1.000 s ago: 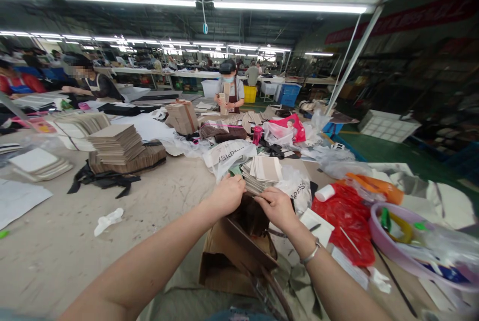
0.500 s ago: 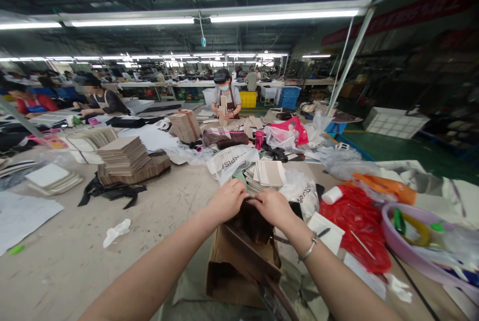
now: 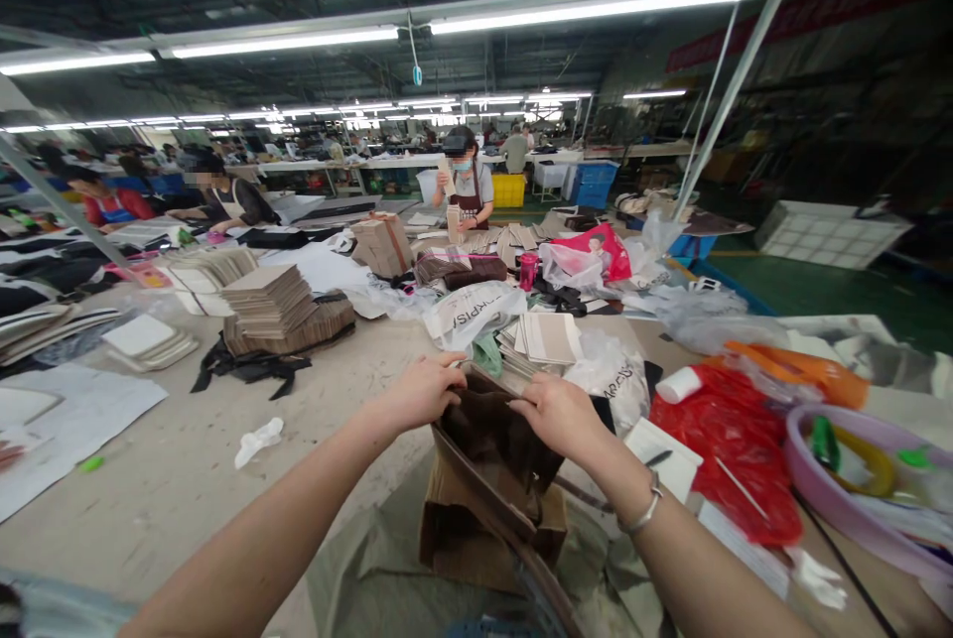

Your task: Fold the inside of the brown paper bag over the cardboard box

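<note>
A dark brown bag [image 3: 500, 435] stands in front of me with its mouth spread and its dark inside showing. My left hand [image 3: 426, 390] is closed on the far left part of its rim, thumb inward. Fingers of my right hand [image 3: 557, 412] pinch the rim on the right side; a metal bangle circles that wrist. A brown strap hangs from the bag toward me. Beneath the bag is an open cardboard box [image 3: 454, 549], partly hidden by it. Beyond my hands lie stacked beige panels [image 3: 547, 338] and a white printed plastic bag [image 3: 476, 309].
On the left of the table [image 3: 357, 380] are a pile of grey-brown boards [image 3: 269, 299], black strips and a crumpled tissue [image 3: 259, 442]. To the right lie a red plastic bag [image 3: 722, 449] and a lilac basin [image 3: 800, 440]. Across the table a co-worker [image 3: 469, 191] handles beige pieces.
My hands have moved apart, and the bag's mouth has widened between them. The view has shifted slightly. The co-worker opposite has raised a beige piece.
</note>
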`<state>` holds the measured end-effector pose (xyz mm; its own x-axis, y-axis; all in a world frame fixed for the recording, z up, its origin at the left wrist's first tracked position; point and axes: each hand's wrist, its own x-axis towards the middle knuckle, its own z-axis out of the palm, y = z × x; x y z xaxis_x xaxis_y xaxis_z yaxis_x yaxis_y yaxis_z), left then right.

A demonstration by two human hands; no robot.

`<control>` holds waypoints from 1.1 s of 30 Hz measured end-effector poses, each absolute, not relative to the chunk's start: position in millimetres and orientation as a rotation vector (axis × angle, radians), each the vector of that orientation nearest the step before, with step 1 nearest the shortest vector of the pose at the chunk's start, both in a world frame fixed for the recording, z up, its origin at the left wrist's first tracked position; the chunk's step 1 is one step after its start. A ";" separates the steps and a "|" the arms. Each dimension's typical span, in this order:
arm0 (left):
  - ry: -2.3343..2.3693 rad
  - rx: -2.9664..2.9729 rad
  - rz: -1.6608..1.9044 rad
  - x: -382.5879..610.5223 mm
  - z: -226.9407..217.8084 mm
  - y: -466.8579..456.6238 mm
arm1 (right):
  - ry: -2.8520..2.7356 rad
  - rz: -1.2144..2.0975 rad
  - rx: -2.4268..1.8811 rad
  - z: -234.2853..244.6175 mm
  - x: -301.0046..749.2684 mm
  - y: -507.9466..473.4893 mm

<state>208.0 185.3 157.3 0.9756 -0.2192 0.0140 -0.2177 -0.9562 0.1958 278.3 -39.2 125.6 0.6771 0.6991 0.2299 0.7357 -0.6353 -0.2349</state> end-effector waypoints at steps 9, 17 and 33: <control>-0.424 2.841 0.066 227.5 155.6 170.2 | -1.088 -0.160 -2.618 125.1 277.5 -47.2; -0.356 2.949 0.044 218.7 159.8 166.1 | -1.079 -0.197 -2.572 121.4 274.9 -45.7; -0.328 2.610 0.298 238.1 135.8 161.4 | -1.113 -0.232 -2.598 122.0 273.2 -45.1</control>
